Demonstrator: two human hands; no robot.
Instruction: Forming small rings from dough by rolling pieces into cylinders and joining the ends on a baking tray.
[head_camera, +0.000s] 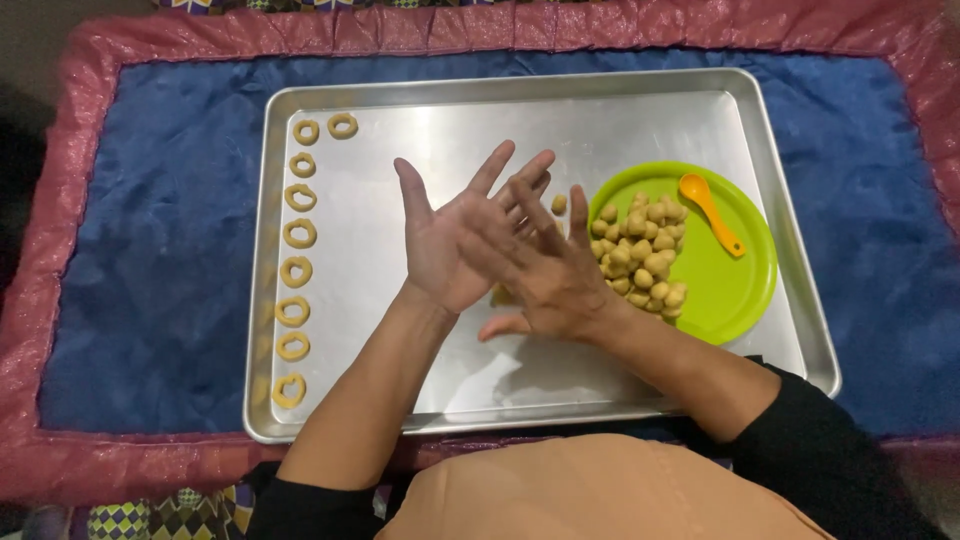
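Observation:
My left hand (445, 235) is palm up over the middle of a metal baking tray (520, 85). My right hand (545, 270) lies palm down across it, fingers spread. A bit of yellow dough (500, 296) shows between the palms at their lower edge. A green plate (735, 285) on the tray's right side holds several small dough balls (640, 250) and an orange spoon (710, 212). One loose dough ball (559, 203) sits just beyond my fingertips. Several dough rings (298, 233) run down the tray's left edge.
The tray rests on a blue cloth (160, 250) with a pink padded border (60, 200). A patterned fabric (150, 515) shows at the lower left. My orange garment (600, 490) fills the bottom centre.

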